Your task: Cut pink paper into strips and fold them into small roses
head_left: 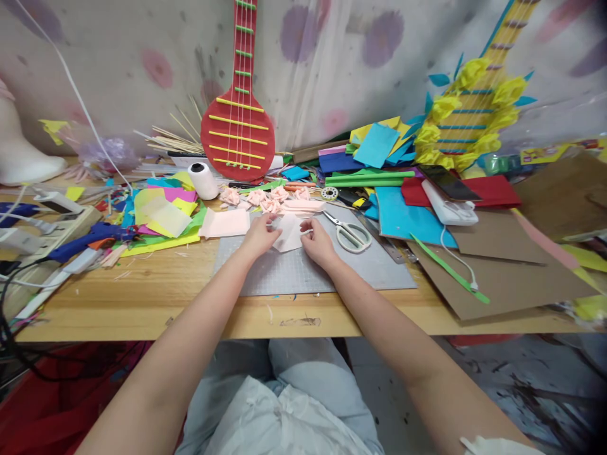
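Note:
Both hands meet over a grey cutting mat (332, 272) on the wooden table. My left hand (260, 236) pinches the left edge of a pale pink paper piece (289, 232). Fingers curled, my right hand (317, 243) grips the same piece at its right edge. The paper rests low over the mat between the two hands. Another pale pink sheet (225, 223) lies flat just left of my left hand. Several small pink paper flowers (265, 197) sit in a row behind the hands.
White-handled scissors (349, 234) lie right of my right hand beside a metal ruler (384, 243). A white thread spool (203, 180), coloured paper piles (161, 215), a blue glue gun (90, 237), brown cardboard (502, 272), a phone (448, 182) and two paper guitars (239, 126) crowd the table.

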A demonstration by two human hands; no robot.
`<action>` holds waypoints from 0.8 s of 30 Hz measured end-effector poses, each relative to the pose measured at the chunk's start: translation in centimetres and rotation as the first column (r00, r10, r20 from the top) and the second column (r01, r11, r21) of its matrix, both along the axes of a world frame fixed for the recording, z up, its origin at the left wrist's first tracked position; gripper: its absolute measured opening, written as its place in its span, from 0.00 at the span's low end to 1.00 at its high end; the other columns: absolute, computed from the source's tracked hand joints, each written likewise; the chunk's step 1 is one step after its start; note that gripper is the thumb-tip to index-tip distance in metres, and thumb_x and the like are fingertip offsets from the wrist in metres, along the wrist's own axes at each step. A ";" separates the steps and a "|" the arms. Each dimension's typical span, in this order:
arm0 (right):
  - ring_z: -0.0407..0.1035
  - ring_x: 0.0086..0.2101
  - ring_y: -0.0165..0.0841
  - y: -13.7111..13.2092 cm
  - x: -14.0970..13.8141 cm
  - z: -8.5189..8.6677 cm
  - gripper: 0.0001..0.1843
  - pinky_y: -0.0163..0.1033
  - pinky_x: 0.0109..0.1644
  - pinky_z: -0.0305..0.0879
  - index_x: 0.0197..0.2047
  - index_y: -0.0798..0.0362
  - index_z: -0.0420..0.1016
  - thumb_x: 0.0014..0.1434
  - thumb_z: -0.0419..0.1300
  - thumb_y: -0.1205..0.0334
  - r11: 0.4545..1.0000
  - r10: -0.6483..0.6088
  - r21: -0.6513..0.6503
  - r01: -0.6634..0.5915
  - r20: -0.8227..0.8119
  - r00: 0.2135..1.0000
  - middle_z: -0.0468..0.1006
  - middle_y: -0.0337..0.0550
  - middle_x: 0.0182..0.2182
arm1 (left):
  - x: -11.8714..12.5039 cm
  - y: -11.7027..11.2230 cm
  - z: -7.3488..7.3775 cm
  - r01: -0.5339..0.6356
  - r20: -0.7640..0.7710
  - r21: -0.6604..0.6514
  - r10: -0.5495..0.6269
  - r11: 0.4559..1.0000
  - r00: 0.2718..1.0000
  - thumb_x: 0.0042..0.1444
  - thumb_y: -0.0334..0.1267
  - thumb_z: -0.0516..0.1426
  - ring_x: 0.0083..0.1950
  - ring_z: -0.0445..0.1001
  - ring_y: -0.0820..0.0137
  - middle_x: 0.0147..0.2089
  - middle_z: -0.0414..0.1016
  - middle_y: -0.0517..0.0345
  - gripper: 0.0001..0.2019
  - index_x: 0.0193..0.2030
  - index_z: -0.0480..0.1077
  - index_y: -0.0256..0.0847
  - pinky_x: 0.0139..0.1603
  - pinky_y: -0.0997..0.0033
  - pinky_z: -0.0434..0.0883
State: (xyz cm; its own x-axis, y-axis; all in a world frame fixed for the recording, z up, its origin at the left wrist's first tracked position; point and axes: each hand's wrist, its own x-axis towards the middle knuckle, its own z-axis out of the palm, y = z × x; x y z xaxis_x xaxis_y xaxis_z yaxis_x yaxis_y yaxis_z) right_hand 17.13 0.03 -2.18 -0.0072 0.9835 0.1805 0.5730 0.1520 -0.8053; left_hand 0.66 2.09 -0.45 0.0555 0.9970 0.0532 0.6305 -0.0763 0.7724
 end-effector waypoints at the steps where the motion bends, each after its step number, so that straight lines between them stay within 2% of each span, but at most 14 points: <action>1: 0.60 0.24 0.26 0.1 0.0 0.0 0.17 0.34 0.34 0.60 0.40 0.54 0.62 0.44 0.48 0.71 1.000 -0.006 -0.006 0.006 -0.032 0.999 0.70 0.40 0.37 | 0.2 0.2 0.3 0.026 -0.018 -0.011 -0.026 1.000 0.999 0.46 0.35 0.58 0.40 0.71 0.70 0.51 0.66 0.47 0.28 0.56 0.62 0.39 0.43 0.69 0.69; 3: 0.57 0.22 0.24 0.1 0.0 0.0 0.18 0.34 0.32 0.59 0.41 0.53 0.61 0.43 0.48 0.70 0.999 -0.029 -0.026 0.027 -0.098 0.995 0.70 0.39 0.36 | 0.7 0.3 0.7 0.114 -0.053 -0.006 -0.114 0.993 0.992 0.43 0.37 0.60 0.43 0.70 0.69 0.54 0.65 0.47 0.36 0.61 0.55 0.41 0.42 0.69 0.69; 5: 0.57 0.21 0.24 0.1 0.0 0.1 0.18 0.33 0.31 0.59 0.42 0.53 0.59 0.44 0.48 0.70 0.997 -0.064 -0.045 0.057 -0.162 0.985 0.70 0.39 0.36 | 1.1 0.1 1.1 0.229 -0.081 -0.001 -0.229 0.973 0.970 0.43 0.38 0.60 0.43 0.70 0.69 0.56 0.65 0.49 0.39 0.63 0.51 0.44 0.41 0.70 0.68; 7: 0.59 0.22 0.25 0.2 0.1 0.0 0.19 0.33 0.31 0.60 0.42 0.53 0.58 0.44 0.48 0.69 0.995 -0.101 -0.043 0.094 -0.207 0.973 0.69 0.39 0.36 | 1.5 0.0 1.5 0.316 -0.130 -0.024 -0.316 0.948 0.940 0.45 0.38 0.58 0.40 0.71 0.70 0.52 0.69 0.53 0.34 0.61 0.55 0.46 0.40 0.70 0.68; 9: 0.60 0.23 0.25 0.4 0.3 -0.1 0.18 0.33 0.31 0.60 0.42 0.52 0.57 0.45 0.48 0.69 0.991 -0.133 -0.032 0.129 -0.235 0.963 0.68 0.39 0.36 | 1.7 -0.1 1.8 0.334 -0.194 -0.058 -0.338 0.941 0.921 0.48 0.37 0.55 0.38 0.71 0.70 0.44 0.74 0.56 0.22 0.53 0.66 0.44 0.40 0.69 0.67; 11: 0.60 0.23 0.24 0.6 0.5 -0.4 0.18 0.32 0.31 0.59 0.42 0.52 0.56 0.45 0.48 0.69 0.986 -0.167 -0.023 0.167 -0.261 0.951 0.67 0.39 0.36 | 1.6 -0.3 2.1 0.304 -0.221 -0.034 -0.304 0.952 0.927 0.50 0.37 0.53 0.36 0.70 0.69 0.39 0.75 0.57 0.12 0.41 0.73 0.43 0.39 0.69 0.67; 13: 0.60 0.23 0.24 0.8 0.7 -0.5 0.17 0.32 0.31 0.59 0.42 0.52 0.55 0.46 0.48 0.69 0.979 -0.201 -0.021 0.203 -0.285 0.937 0.67 0.38 0.35 | 1.3 -0.8 2.2 0.262 -0.165 0.080 -0.247 0.962 0.955 0.51 0.37 0.52 0.35 0.70 0.71 0.40 0.75 0.57 0.11 0.38 0.73 0.42 0.38 0.71 0.67; 16: 0.59 0.23 0.24 0.9 0.7 -0.4 0.17 0.31 0.32 0.59 0.43 0.52 0.56 0.47 0.48 0.69 0.972 -0.231 -0.022 0.235 -0.277 0.933 0.67 0.38 0.35 | 0.4 -1.8 1.7 0.181 0.029 0.230 -0.193 0.956 0.981 0.49 0.35 0.52 0.36 0.70 0.74 0.52 0.69 0.55 0.19 0.49 0.69 0.42 0.31 0.76 0.67; 18: 0.59 0.23 0.24 0.8 0.5 -0.2 0.18 0.31 0.32 0.59 0.44 0.52 0.56 0.47 0.48 0.69 0.974 -0.216 0.007 0.224 -0.237 0.947 0.67 0.38 0.36 | -0.3 -2.3 0.9 0.149 0.152 0.208 -0.182 0.967 0.971 0.47 0.33 0.52 0.40 0.71 0.74 0.59 0.62 0.51 0.27 0.57 0.61 0.42 0.27 0.77 0.66; 19: 0.59 0.24 0.24 0.7 0.3 -0.1 0.18 0.32 0.32 0.59 0.44 0.52 0.56 0.48 0.48 0.69 0.980 -0.187 0.036 0.198 -0.207 0.960 0.68 0.38 0.36 | -0.5 -2.5 0.4 0.133 0.189 0.173 -0.165 0.976 0.968 0.45 0.31 0.52 0.41 0.72 0.73 0.59 0.63 0.50 0.30 0.59 0.58 0.41 0.27 0.78 0.66; 22: 0.62 0.27 0.27 0.4 -0.2 0.1 0.19 0.33 0.35 0.59 0.46 0.53 0.58 0.48 0.47 0.71 0.988 -0.036 0.146 0.046 -0.073 0.997 0.70 0.39 0.35 | -1.1 -2.3 -0.8 0.095 0.215 0.036 -0.100 0.995 0.971 0.42 0.26 0.50 0.37 0.74 0.72 0.45 0.74 0.51 0.34 0.61 0.56 0.39 0.31 0.75 0.68; 24: 0.63 0.32 0.29 0.2 -0.4 0.1 0.21 0.34 0.39 0.59 0.46 0.53 0.60 0.47 0.47 0.73 0.977 0.065 0.199 -0.071 0.036 0.997 0.71 0.39 0.35 | -1.2 -2.1 -1.3 0.064 0.195 -0.002 -0.062 0.998 0.979 0.43 0.25 0.50 0.34 0.74 0.71 0.36 0.76 0.55 0.33 0.60 0.58 0.37 0.34 0.73 0.69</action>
State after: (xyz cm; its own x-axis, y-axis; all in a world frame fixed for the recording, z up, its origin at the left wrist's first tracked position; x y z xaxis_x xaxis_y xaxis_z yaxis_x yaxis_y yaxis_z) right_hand 16.69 0.23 -2.12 -0.0809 0.9246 0.3722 0.5783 0.3477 -0.7380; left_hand -0.58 0.01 -1.76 0.1074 0.9923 0.0610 0.4624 -0.1042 0.8805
